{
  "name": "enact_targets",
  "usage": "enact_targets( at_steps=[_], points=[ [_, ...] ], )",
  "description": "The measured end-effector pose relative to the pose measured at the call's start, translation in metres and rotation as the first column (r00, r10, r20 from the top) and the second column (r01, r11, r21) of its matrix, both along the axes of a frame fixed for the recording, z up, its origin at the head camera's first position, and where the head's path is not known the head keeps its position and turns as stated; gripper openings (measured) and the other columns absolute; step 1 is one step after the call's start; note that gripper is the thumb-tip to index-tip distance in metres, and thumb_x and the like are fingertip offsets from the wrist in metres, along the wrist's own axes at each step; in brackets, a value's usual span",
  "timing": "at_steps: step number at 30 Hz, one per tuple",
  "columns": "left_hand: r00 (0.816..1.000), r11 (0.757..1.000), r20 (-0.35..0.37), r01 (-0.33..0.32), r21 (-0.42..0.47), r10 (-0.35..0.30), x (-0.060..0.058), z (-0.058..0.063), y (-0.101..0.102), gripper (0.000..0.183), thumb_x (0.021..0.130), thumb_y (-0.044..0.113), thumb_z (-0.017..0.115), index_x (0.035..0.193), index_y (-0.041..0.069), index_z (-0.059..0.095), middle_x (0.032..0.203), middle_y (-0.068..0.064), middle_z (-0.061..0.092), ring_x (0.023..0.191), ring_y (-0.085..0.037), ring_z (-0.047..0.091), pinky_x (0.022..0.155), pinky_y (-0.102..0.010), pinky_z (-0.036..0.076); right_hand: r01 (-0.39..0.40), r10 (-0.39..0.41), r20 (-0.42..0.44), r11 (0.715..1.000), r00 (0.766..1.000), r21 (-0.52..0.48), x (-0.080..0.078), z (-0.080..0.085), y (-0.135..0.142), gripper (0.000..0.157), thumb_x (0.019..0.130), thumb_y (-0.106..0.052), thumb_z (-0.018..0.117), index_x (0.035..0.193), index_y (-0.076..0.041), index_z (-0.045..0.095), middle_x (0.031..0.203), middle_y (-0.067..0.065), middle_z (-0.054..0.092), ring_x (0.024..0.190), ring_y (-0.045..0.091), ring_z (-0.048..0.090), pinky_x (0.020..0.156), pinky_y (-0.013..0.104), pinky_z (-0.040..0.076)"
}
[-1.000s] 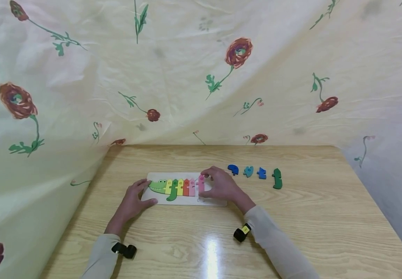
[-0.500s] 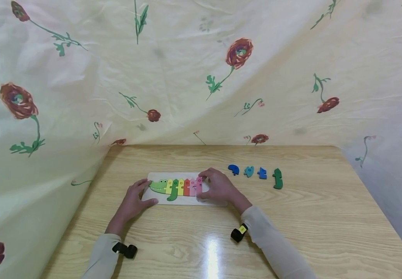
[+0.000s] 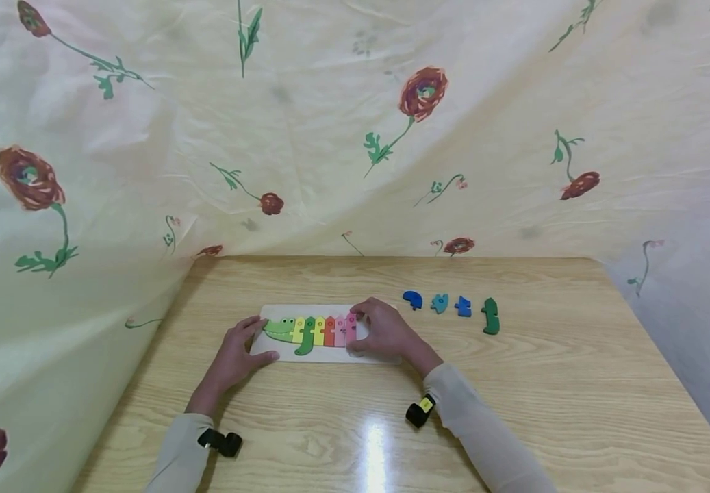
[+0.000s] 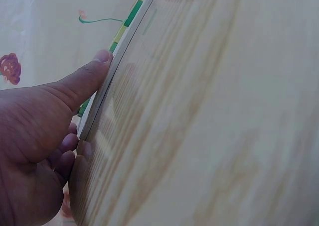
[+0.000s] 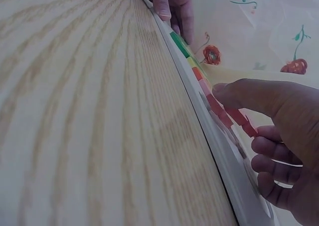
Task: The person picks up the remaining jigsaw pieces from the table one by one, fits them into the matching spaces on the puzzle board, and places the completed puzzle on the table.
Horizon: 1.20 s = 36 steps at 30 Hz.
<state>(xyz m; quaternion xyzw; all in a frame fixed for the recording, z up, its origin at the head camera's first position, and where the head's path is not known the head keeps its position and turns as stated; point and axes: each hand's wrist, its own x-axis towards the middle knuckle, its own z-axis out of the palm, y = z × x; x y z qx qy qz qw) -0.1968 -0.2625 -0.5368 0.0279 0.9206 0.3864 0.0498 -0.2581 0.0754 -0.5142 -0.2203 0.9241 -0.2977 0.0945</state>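
Observation:
A white crocodile puzzle board (image 3: pixel 328 355) lies on the table, its green head (image 3: pixel 279 330) at the left and coloured body pieces in a row. My left hand (image 3: pixel 234 356) grips the board's left end, with the thumb (image 4: pixel 89 79) on its near edge. My right hand (image 3: pixel 387 334) pinches a dark pink puzzle piece (image 3: pixel 351 331) between thumb and fingers, at the right end of the row beside a light pink piece (image 3: pixel 339 333). In the right wrist view the held piece (image 5: pixel 241 120) appears tilted and partly raised above the board.
Behind and to the right lie loose pieces: a dark blue one (image 3: pixel 413 299), a teal one (image 3: pixel 439 303), a blue one (image 3: pixel 463 306) and a green leg piece (image 3: pixel 490 318). The wooden table (image 3: pixel 305 418) meets a flowered cloth (image 3: pixel 330 137) at back and left.
My right hand has moved slightly left, bringing the dark pink piece from over the bare board up against the light pink one. The left hand stays put.

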Motion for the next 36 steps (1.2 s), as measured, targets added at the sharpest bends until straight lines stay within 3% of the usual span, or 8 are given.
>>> enact_targets(
  at_steps=[11, 36],
  points=[
    [1.000, 1.000, -0.011, 0.009, 0.002, -0.008, 0.0009, -0.0011, -0.0007, 0.087, 0.083, 0.036, 0.085, 0.154, 0.005, 0.044, 0.162, -0.021, 0.031, 0.148, -0.046, 0.026, 0.119, -0.062, 0.027, 0.004, -0.004, 0.003, 1.000, 1.000, -0.001, 0.0023, 0.0012, -0.0024, 0.075, 0.074, -0.044, 0.091, 0.136, -0.010, 0.063, 0.119, 0.000, 0.062, 0.105, 0.018, 0.056, 0.100, 0.038, 0.052],
    [1.000, 1.000, -0.028, 0.011, -0.003, -0.011, 0.0007, -0.0011, -0.0002, 0.087, 0.083, 0.035, 0.086, 0.153, 0.004, 0.045, 0.162, -0.022, 0.032, 0.147, -0.046, 0.028, 0.119, -0.062, 0.028, -0.001, 0.001, 0.014, 0.999, 1.000, 0.049, -0.0001, -0.0010, -0.0028, 0.074, 0.075, -0.044, 0.091, 0.136, -0.012, 0.065, 0.120, 0.000, 0.064, 0.111, 0.020, 0.056, 0.105, 0.041, 0.049]
  ],
)
